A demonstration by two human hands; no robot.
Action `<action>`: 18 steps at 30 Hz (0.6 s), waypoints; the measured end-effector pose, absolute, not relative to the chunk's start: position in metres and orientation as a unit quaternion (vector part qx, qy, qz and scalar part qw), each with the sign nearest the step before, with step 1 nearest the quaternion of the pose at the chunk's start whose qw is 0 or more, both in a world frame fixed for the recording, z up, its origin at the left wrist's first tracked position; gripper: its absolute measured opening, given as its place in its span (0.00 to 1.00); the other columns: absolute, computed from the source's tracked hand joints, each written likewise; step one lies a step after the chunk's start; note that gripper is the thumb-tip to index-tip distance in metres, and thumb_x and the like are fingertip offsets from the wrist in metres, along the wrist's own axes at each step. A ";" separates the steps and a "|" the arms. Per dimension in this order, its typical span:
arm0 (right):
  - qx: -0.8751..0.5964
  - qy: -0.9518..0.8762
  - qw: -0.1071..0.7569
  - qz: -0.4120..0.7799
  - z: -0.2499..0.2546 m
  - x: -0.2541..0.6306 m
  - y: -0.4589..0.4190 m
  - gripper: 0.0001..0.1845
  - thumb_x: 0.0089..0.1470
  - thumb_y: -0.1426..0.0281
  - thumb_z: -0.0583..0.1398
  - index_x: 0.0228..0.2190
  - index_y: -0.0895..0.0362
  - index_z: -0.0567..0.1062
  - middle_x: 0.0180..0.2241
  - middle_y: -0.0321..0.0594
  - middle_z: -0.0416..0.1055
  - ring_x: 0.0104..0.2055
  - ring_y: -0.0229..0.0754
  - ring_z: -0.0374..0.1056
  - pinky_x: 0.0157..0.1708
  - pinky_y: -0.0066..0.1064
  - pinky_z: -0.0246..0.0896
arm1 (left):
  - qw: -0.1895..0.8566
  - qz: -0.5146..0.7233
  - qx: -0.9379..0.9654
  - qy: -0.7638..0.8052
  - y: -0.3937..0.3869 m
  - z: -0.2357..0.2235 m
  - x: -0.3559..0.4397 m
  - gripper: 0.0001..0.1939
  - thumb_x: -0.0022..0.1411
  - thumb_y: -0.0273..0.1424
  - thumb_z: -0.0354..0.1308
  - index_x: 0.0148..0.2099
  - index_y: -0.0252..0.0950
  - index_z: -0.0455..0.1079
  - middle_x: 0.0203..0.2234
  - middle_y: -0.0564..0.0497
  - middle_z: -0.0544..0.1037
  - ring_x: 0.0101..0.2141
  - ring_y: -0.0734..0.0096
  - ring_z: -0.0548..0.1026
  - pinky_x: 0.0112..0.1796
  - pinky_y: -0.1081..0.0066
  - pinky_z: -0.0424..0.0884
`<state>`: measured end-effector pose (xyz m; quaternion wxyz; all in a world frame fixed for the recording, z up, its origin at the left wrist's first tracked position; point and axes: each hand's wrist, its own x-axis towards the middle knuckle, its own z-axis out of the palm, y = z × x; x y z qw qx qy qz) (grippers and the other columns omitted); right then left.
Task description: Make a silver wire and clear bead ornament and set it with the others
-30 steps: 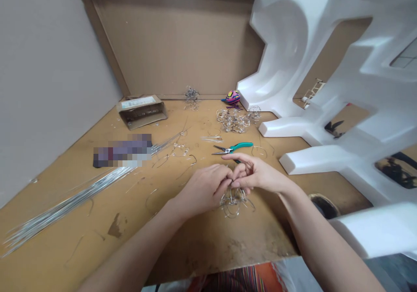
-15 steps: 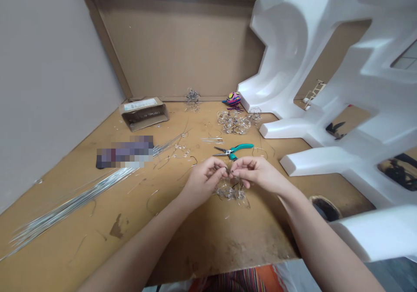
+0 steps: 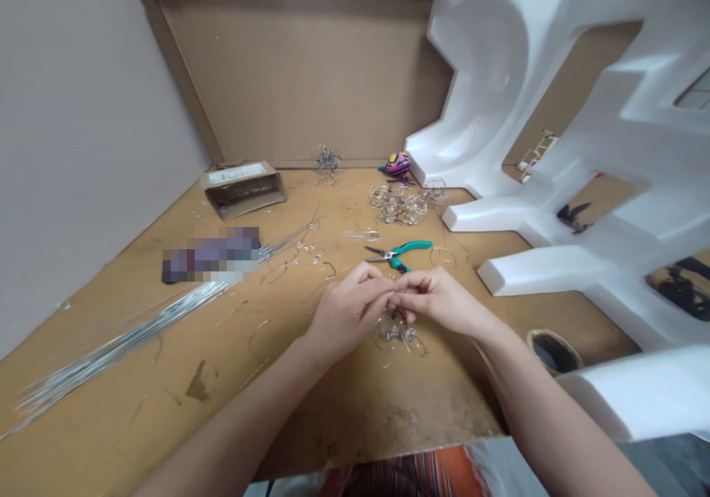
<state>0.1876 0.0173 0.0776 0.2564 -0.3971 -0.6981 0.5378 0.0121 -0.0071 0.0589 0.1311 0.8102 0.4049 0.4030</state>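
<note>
My left hand (image 3: pixel 349 308) and my right hand (image 3: pixel 441 303) meet over the front middle of the table, both closed in a pinch. Their fingertips touch around the end of a beaded wire piece (image 3: pixel 395 330), a tangle of thin wire with clear beads. It shows just under the fingers; the exact spot gripped is hidden. Just beyond the hands lie pliers (image 3: pixel 395 253) with teal handles and long thin jaws, their jaws apart.
On the table (image 3: pixel 333 416) a bundle of straight wires (image 3: pixel 149 342) lies left, beside a blurred purple object (image 3: pixel 214 253). Farther back are a small cardboard box (image 3: pixel 244 190), more beaded wire (image 3: pixel 399 203) and a colourful ball-like object (image 3: pixel 398 164). White moulded foam (image 3: pixel 532 279) borders the right.
My hands have come closer together, with my left fingers now overlapping my right fingertips. The beaded wire has shifted slightly under them. The pliers lie where they were.
</note>
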 end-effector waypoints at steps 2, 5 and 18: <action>-0.381 -0.704 0.249 0.545 0.077 0.188 0.017 0.08 0.48 0.67 0.59 0.26 0.60 0.75 0.22 0.35 0.70 0.21 0.31 0.63 0.25 0.25 0.59 | 0.133 0.406 0.803 0.416 -0.006 0.059 0.013 0.09 0.61 0.29 0.48 0.36 0.39 0.71 0.30 0.52 0.69 0.28 0.78 0.68 0.29 0.77 0.64; -0.355 -0.698 0.237 0.574 0.079 0.189 0.016 0.08 0.47 0.68 0.59 0.27 0.61 0.74 0.26 0.38 0.71 0.23 0.32 0.64 0.27 0.26 0.61 | 0.156 0.423 0.779 0.435 -0.004 0.059 0.014 0.08 0.59 0.27 0.49 0.34 0.38 0.70 0.28 0.53 0.69 0.29 0.77 0.69 0.30 0.77 0.65; -0.412 -0.640 0.311 0.569 0.075 0.185 0.020 0.18 0.44 0.56 0.61 0.22 0.60 0.72 0.15 0.34 0.66 0.18 0.32 0.61 0.23 0.26 0.58 | 0.127 0.383 0.771 0.493 -0.009 0.064 0.017 0.05 0.57 0.33 0.53 0.32 0.38 0.67 0.27 0.53 0.71 0.28 0.75 0.69 0.28 0.75 0.63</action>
